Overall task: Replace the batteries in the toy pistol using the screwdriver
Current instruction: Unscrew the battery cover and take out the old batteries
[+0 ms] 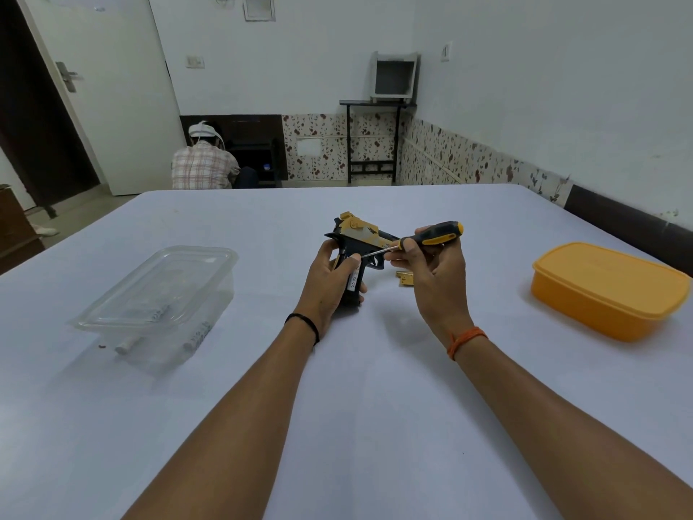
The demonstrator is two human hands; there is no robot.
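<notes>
A black and gold toy pistol is held above the middle of the table, its grip wrapped by my left hand. My right hand holds a screwdriver with a black and yellow handle. Its thin metal shaft points left and its tip meets the pistol's grip near my left thumb. A small gold cover piece lies on the table just behind my right hand, partly hidden by it.
A clear plastic box with its lid on sits at the left and holds batteries. A closed yellow box stands at the right. The table has a white cloth. A person sits on the floor beyond the far edge.
</notes>
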